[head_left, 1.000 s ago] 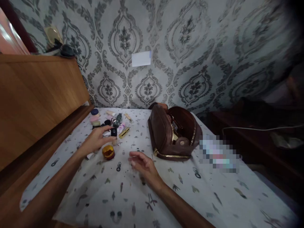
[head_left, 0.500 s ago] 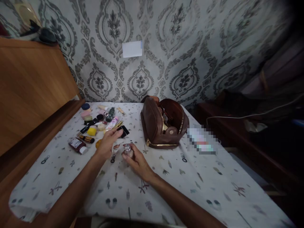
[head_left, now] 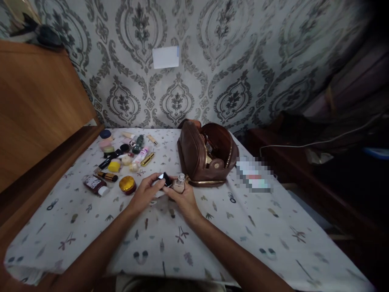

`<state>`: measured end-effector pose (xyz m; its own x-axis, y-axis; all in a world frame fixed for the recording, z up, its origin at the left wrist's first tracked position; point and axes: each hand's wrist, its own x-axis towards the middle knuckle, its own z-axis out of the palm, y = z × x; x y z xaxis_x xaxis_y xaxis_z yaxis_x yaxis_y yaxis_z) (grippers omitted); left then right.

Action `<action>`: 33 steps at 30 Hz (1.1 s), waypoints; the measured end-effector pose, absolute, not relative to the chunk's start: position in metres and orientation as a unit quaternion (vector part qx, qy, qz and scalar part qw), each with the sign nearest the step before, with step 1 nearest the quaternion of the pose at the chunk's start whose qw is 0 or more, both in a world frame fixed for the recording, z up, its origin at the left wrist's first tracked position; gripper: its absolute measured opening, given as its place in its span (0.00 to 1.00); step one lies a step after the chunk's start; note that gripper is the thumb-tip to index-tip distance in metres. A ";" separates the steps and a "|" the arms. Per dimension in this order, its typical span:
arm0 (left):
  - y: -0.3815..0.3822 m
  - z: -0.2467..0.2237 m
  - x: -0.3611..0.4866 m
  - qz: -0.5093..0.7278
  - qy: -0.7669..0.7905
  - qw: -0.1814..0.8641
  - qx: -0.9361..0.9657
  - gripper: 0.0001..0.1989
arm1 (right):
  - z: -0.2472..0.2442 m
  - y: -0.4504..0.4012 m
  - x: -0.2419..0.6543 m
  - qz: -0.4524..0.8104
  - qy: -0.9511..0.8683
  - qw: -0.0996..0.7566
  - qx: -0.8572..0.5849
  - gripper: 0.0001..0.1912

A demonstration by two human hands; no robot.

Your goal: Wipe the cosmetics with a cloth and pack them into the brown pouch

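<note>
My left hand [head_left: 146, 194] is closed on a shiny black square-edged item [head_left: 165, 179] whose exact kind I cannot make out. Something white shows just beneath those fingers. In my right hand [head_left: 187, 203] is a small clear glass bottle [head_left: 178, 185] with beige contents and a silvery top, held upright. Both hands meet over the table, with the black item right beside the bottle. Close behind the right hand stands an open brown leather bag [head_left: 194, 156], partly filled. Left of the left hand sits a jar with a gold lid [head_left: 127, 184].
A patterned white cloth [head_left: 115, 247] covers the table. At the left lie several cosmetics, among them a dark red bottle with a white cap [head_left: 95, 185], a yellow item [head_left: 114, 166] and a gold tube [head_left: 147, 159]. A blurred-out item [head_left: 253, 174] lies right of the bag.
My left hand has moved right with the black item, away from the cosmetics, uncovering the gold-lidded jar. The right hand has shifted slightly right and up with the bottle. The hands are now together.
</note>
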<state>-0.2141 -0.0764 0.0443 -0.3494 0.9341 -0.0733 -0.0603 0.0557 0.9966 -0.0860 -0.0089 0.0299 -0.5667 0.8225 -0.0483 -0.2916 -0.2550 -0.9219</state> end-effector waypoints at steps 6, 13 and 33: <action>-0.082 0.051 -0.220 0.590 0.653 0.149 0.451 0.19 | 0.030 -0.009 -0.085 0.757 -0.454 0.367 -0.293 0.23; -0.085 0.051 -0.220 0.544 0.573 0.269 0.551 0.18 | 0.031 -0.011 -0.084 0.829 -0.408 0.297 -0.241 0.23; -0.083 0.059 -0.219 0.619 0.605 0.294 0.405 0.24 | 0.024 -0.009 -0.083 0.735 -0.584 0.256 -0.230 0.25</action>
<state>-0.2191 -0.0827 0.0595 -0.4987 0.8545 0.1456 0.1268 -0.0942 0.9874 -0.0830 -0.0087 0.0243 -0.7636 0.6445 -0.0395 -0.1071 -0.1868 -0.9766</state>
